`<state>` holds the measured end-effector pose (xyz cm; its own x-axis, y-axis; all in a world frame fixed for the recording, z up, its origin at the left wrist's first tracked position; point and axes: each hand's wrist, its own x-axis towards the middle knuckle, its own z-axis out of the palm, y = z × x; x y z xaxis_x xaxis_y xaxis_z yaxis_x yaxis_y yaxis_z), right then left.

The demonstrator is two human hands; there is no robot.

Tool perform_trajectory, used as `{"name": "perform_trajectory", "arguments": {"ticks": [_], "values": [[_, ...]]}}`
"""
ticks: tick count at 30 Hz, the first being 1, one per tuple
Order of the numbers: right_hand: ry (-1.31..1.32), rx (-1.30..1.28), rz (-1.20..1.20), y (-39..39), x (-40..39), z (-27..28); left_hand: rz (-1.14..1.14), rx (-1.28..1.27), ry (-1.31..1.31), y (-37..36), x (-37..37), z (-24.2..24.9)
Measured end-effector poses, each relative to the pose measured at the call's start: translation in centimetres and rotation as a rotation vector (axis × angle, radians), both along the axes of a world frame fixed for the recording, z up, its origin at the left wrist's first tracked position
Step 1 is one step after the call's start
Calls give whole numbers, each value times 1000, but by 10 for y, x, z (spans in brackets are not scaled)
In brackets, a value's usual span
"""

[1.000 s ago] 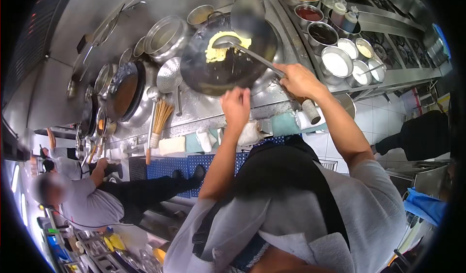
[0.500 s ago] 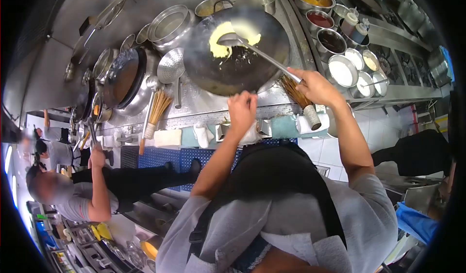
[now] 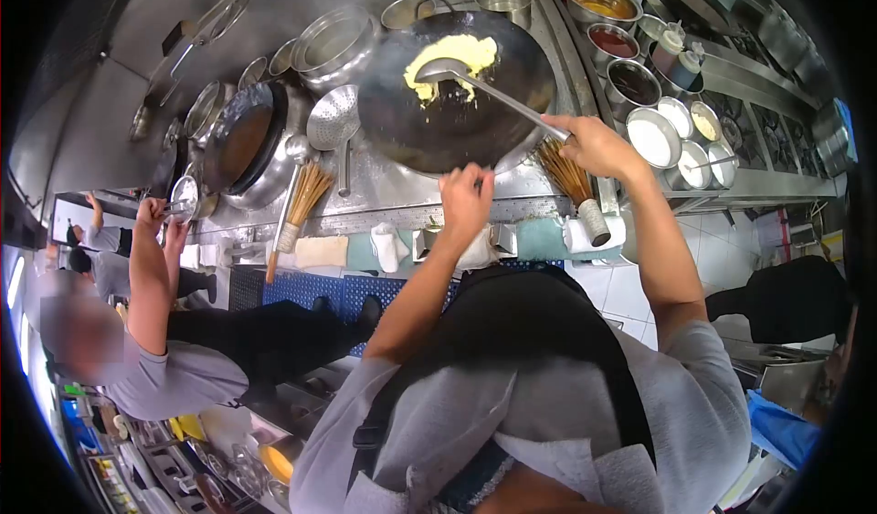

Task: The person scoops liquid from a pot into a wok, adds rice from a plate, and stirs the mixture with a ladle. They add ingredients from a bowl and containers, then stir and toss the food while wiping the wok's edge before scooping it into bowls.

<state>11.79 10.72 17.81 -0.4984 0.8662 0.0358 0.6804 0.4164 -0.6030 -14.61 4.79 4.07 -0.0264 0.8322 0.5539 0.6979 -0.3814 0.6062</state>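
Note:
In the head view, a dark wok [image 3: 402, 130] sits on the range, holding a soft yellow mass that looks like egg [image 3: 470, 52]. My right hand [image 3: 598, 148] is closed around the handle of a metal cooking ladle [image 3: 512, 103], whose bowl rests against the near left side of the yellow food. At the wok's near rim is my left hand [image 3: 468, 205], fingers curled as if gripping its edge or handle; the exact contact is hidden. Just below my right hand lies a bamboo brush [image 3: 568, 176] with a wrapped handle.
Left of the wok are a perforated skimmer [image 3: 333, 121], another bamboo brush [image 3: 306, 194] and a second wok [image 3: 247, 139]. Seasoning bowls [image 3: 632, 80] and squeeze bottles [image 3: 670, 43] stand at right. Folded cloths [image 3: 388, 246] line the front edge. A co-worker [image 3: 183, 368] works at left.
The yellow food has gathered into a fuller mound on the wok's far side, with the ladle still against it. The co-worker's arms have risen, both hands now together near a metal utensil.

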Motion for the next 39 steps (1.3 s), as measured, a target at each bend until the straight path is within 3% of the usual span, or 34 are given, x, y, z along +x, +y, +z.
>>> {"name": "perform_trajectory", "arguments": {"ticks": [4, 7, 8, 11, 14, 16, 18, 20, 22, 26, 28, 30, 32, 36, 39], "values": [[-91, -49, 59, -4, 27, 32, -82, -45, 43, -33, -5, 46], [-224, -168, 90, -7, 28, 74, -66, 43, 79, 25, -15, 92], [-232, -143, 87, -5, 24, 73, -78, -97, -24, 42, -16, 91], [-168, -27, 109, 19, 14, 23, -61, -45, -34, 63, -14, 18], [18, -53, -34, 7, 2, 2, 18, -49, 58, 18, -3, -1], [18, -126, -25, -3, 15, 23, -41, -89, 42, -26, -3, 3], [84, -168, 18, -7, 42, 41, -69, -104, 85, -53, -2, 51], [20, -340, -34, -20, 54, 91, -54, 121, 137, -25, -7, 88], [-33, -407, -23, -19, 57, 103, -57, 102, 122, 15, -15, 109], [-74, -288, 28, 4, 45, 43, -13, -129, 3, 51, -12, 39], [127, -77, 54, 19, 38, -26, 19, -44, 31, 36, -8, 12], [390, -384, -162, -3, 20, -17, 1, -39, 38, 7, -7, -5], [652, -484, -192, -16, 20, -23, -60, -94, 28, -35, -7, 17], [1119, -743, -247, -25, -12, -38, -22, 30, 46, 5, -17, 53], [1111, -838, -316, 7, -52, -71, -50, 10, -3, 56, -27, 29]]}}
